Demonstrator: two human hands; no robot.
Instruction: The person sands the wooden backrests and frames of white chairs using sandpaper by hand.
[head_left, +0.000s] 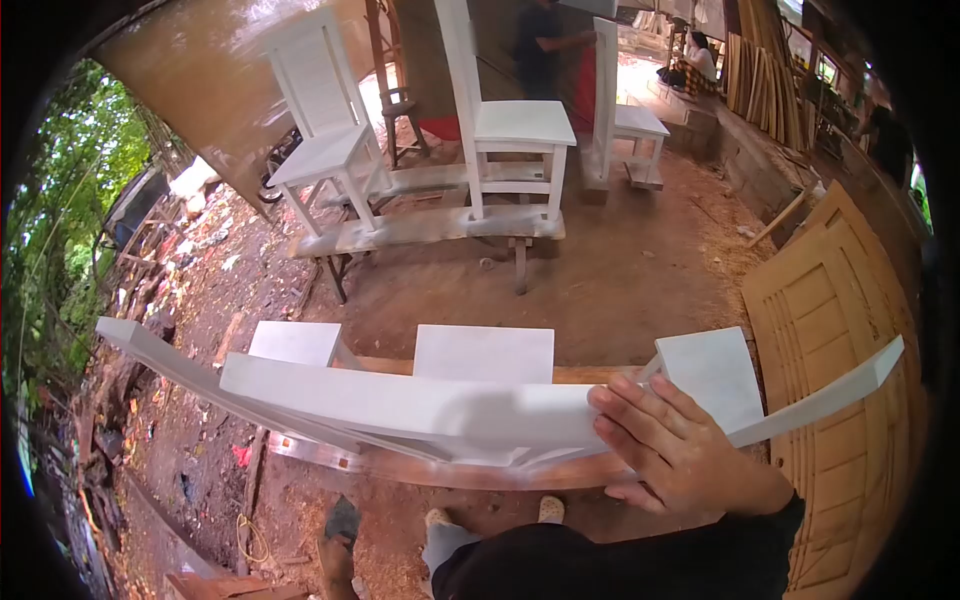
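A white-painted chair back [400, 400] stretches across the near middle, its top rail nearest me. My right hand [665, 445] lies on the right end of that rail, fingers extended over the top edge and thumb apart below. Down at the lower left, my left hand [335, 565] is closed on a dark, flat piece of sandpaper [342, 520], away from the chair. Beyond the rail shows a white seat [484, 352]. Flanking it are a left white seat [293, 342] and a right white seat [708, 375] of neighbouring chairs.
More white chairs [520, 125] stand on a raised plank [430, 232] ahead. Carved wooden door panels [835, 330] lean at right. Litter covers the ground [190, 370] at left. One person [540, 45] stands behind the chairs; another person [697, 65] sits farther back.
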